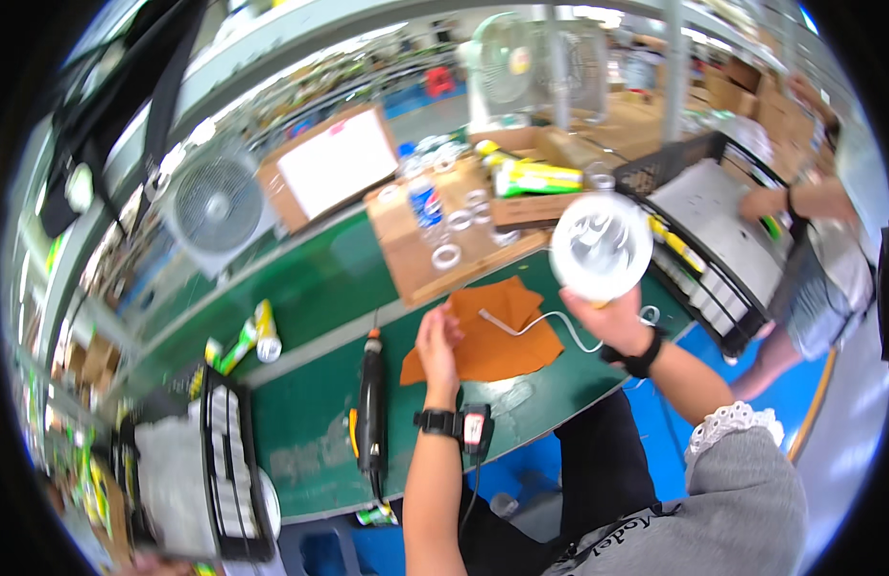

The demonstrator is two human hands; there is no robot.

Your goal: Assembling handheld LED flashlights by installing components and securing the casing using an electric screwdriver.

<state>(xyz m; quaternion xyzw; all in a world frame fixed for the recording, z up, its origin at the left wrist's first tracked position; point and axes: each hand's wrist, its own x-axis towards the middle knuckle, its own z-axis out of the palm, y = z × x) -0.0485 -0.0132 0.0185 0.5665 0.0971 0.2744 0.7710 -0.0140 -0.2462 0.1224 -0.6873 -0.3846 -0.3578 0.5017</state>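
At the far left stood one black crate (pixel 212 480) lined with a grey sheet, and past it, on the green bench (pixel 310 451), lay three yellow-and-green cylinders (pixel 267 331). One black handheld tool (pixel 371 403) with an orange tip lay just left of the person's left forearm, which rose almost straight from the lower edge; the left hand (pixel 438 341) pointed up, half open with fingers loosely curled, near the left edge of one orange sheet (pixel 511 346). Beyond the sheet, one bottle (pixel 427 206) with a blue label was among several white rings (pixel 447 256) (too blurred for a sure count). One white cord (pixel 574 326) ran from the sheet toward the right hand (pixel 612 317). That hand, its forearm slanting in from the lower right, gripped one white round-rimmed vessel (pixel 601 245) from below, raised above the bench, some fingers hidden behind it. Farther right, one co-worker's hand (pixel 763 203) reached over a second black crate (pixel 655 171)
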